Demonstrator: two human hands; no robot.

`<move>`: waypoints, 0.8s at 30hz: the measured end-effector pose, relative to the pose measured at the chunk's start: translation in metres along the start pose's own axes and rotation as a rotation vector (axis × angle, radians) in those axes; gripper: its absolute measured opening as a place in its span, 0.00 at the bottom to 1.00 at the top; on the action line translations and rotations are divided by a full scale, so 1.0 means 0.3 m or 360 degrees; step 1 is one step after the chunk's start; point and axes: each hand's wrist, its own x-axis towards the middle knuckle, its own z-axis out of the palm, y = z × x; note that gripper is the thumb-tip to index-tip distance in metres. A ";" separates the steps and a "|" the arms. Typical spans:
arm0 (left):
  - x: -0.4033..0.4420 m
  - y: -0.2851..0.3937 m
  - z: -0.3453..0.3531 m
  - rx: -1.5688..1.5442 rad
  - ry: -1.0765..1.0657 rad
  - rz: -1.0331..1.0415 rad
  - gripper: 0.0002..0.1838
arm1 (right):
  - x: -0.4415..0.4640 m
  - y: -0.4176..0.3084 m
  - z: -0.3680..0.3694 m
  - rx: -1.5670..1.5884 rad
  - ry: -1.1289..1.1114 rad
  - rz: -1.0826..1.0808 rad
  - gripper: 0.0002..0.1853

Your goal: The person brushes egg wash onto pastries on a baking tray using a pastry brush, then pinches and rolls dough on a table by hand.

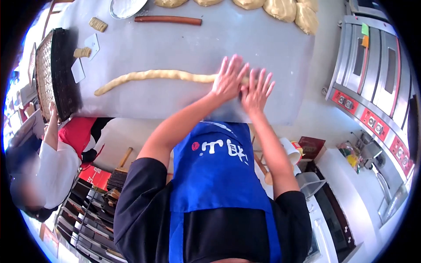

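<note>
A long rope of dough (166, 74) lies across the grey table (184, 105), curving down at its left end. Both hands are on its right end. My left hand (228, 81) rests palm down on the dough with its fingers spread. Close beside it, my right hand (256, 93) is also flat with fingers spread, covering the end of the rope. The dough under the palms is mostly hidden.
Big dough lumps (280, 9) sit at the table's far edge, near a rolling pin (168, 20) and a bowl (127, 6). Scrapers (92, 45) and small dough pieces (98, 24) lie left. A co-worker (57, 171) reaches to a black tray (66, 74). Ovens (372, 65) stand right.
</note>
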 end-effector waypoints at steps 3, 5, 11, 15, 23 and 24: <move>0.193 -0.091 -0.001 0.0104 0.0161 -0.0168 0.45 | 0.250 0.040 0.016 -0.0022 0.0235 0.0033 0.39; 0.259 -0.147 0.002 -0.0038 0.0402 -0.0208 0.44 | 0.363 0.064 0.017 -0.0057 0.0219 0.0005 0.39; 0.048 -0.069 0.008 0.0012 0.0129 -0.0012 0.43 | 0.134 0.053 -0.013 -0.0075 0.0004 -0.0243 0.38; -0.091 -0.186 -0.141 -0.0075 -0.0165 -0.0029 0.46 | -0.019 0.042 -0.069 0.0171 0.0092 -0.0165 0.36; -0.204 -0.551 -0.115 0.0211 -0.0193 0.0183 0.36 | -0.004 -0.104 -0.099 0.0310 0.0478 -0.0005 0.28; -0.197 -0.553 -0.132 0.0235 -0.0189 0.0162 0.36 | 0.004 -0.133 -0.085 0.0336 0.0483 -0.0024 0.28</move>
